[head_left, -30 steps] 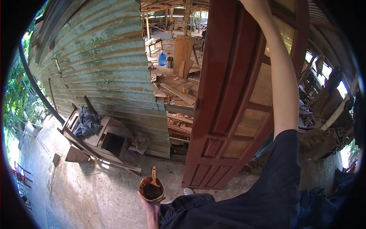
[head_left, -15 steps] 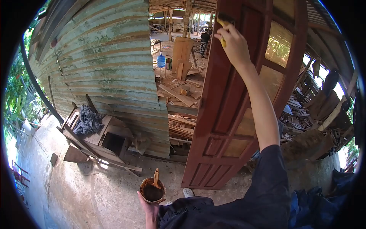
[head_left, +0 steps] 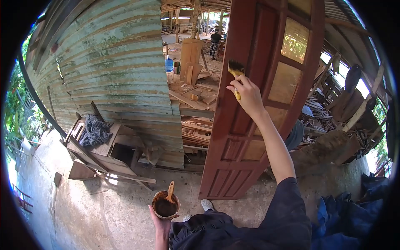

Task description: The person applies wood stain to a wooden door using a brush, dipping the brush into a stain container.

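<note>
My right hand is closed round the yellow handle of a paintbrush, whose dark bristles rest against the left stile of a reddish-brown panelled door. The door stands upright, leaning a little, with yellowish panes along its right half. Low in front of me, my left hand grips a round container from below and the side. Dark liquid shows inside it. A second brush with a wooden handle stands in the container, its bristle end hidden.
Left of the door runs a corrugated metal wall, with a wooden cabinet bearing a checked cloth before it. Scrap wood lies piled at right, near blue sheeting. A person stands far back.
My right hand and its paintbrush have moved down along the door's left stile. The view has shifted slightly. My left hand still holds the container.
</note>
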Motion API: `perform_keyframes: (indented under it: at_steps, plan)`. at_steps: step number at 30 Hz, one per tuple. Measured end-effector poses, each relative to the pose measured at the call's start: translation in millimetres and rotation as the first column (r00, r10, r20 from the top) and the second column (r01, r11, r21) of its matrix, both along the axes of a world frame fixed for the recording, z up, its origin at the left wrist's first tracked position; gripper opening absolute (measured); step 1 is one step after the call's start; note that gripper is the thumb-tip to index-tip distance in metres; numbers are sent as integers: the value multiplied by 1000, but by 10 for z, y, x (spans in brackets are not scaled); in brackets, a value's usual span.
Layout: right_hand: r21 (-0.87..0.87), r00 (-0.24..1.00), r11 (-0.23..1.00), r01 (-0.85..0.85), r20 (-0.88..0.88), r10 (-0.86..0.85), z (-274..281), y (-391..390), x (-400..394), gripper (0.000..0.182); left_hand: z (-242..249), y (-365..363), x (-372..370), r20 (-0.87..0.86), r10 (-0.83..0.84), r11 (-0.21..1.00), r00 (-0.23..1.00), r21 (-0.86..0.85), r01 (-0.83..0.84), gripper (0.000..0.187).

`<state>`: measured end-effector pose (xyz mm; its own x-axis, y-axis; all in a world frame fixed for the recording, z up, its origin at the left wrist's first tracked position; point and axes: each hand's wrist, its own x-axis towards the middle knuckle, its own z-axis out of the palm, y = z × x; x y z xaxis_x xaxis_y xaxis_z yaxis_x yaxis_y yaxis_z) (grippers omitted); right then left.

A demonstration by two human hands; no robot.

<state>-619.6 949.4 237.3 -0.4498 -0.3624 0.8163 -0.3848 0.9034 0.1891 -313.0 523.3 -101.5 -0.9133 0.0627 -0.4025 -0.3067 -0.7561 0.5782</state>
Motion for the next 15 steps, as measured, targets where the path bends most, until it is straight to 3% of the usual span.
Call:
perform_keyframes:
  at_steps: [2, 4, 5, 7, 11, 13, 15]
  plan:
    - [-21, 1000, 1000, -3, -1, 3, -1, -57, 127, 19, 37, -22, 37, 5, 12, 1000, 1000, -11, -12, 82]
    - [99, 977, 995, -6, -211, 27, 184, -186, 335, 23, 2, -55, 78, -9, 7, 1000, 1000, -4, -7, 82]
    - [97, 977, 995, -6, -214, 27, 217, -232, 383, 23, -19, -61, 94, -20, 4, 1000, 1000, 7, -4, 83]
    - [-127, 998, 991, -52, -42, 47, 271, -326, 489, 25, 66, -32, 117, -6, 10, 1000, 1000, -1, -10, 82]
    - [-72, 995, 997, 4, -94, -11, 482, -461, 763, 28, 99, 17, 171, 14, 43, 999, 999, 6, -43, 83]
    - [-140, 999, 990, 20, 29, -16, 538, -421, 788, 33, 121, 36, 194, 37, 51, 999, 998, 5, -51, 83]
    - [-173, 999, 984, -40, -40, 34, 583, -293, 638, 35, 121, 41, 232, 60, 63, 998, 996, 5, -63, 83]
